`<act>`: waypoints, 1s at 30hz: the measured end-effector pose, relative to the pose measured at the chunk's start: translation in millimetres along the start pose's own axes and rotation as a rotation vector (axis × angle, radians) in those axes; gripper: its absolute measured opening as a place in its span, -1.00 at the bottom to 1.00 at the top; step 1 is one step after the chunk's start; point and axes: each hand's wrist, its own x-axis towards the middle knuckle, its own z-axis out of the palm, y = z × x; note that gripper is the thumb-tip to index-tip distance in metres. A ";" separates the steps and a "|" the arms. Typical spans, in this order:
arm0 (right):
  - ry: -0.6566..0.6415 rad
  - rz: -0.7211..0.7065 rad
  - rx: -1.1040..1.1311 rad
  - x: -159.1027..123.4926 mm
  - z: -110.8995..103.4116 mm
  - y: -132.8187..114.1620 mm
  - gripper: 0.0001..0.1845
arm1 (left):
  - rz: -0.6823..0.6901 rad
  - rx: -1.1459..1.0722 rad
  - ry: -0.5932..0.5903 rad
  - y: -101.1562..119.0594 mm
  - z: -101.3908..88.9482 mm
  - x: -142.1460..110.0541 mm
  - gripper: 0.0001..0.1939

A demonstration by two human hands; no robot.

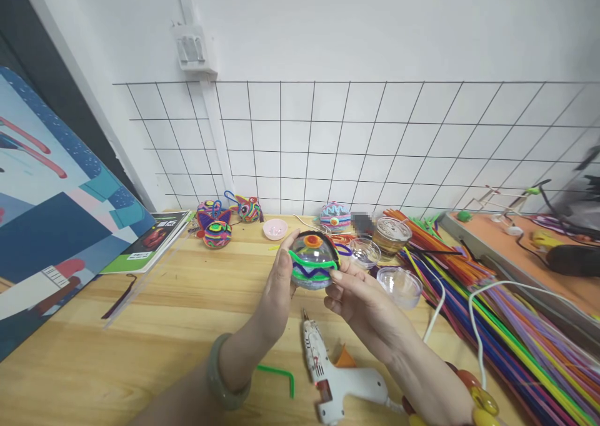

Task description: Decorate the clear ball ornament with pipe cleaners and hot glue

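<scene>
A white glue gun (pixel 315 351) lies on the counter (pixel 178 326), nozzle pointing away, right of a bent green stem (pixel 281 371). Beyond its nozzle, both hands hold a partly clear, decorated dome (pixel 315 260) above the counter: left hand (pixel 274 295) gripping its left side, right hand (pixel 360 295) pinching its right edge between thumb and fingers. Farther back: clear cup (pixel 399 288), pink dish (pixel 275 229), striped ball (pixel 335 216). Black grid (pixel 280 121) against the wall.
</scene>
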 end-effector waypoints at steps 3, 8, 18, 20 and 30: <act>0.028 0.002 0.002 -0.7 3.5 -1.0 -0.65 | -0.026 -0.052 -0.007 0.4 -0.1 0.0 -0.34; 0.035 0.000 -0.005 -1.3 6.9 -1.8 -0.62 | -0.038 -0.091 -0.009 0.8 -0.1 0.2 -0.30; 0.038 0.001 -0.016 1.0 4.5 -0.9 -0.61 | -0.049 -0.117 0.036 3.0 1.9 0.1 -0.33; 0.039 0.002 -0.017 1.7 4.1 -0.6 -0.61 | -0.050 -0.124 0.037 3.4 2.2 0.3 -0.32; -0.023 -0.014 -0.028 0.1 -0.7 0.3 -0.72 | -0.050 -0.134 0.041 2.2 2.3 0.7 -0.32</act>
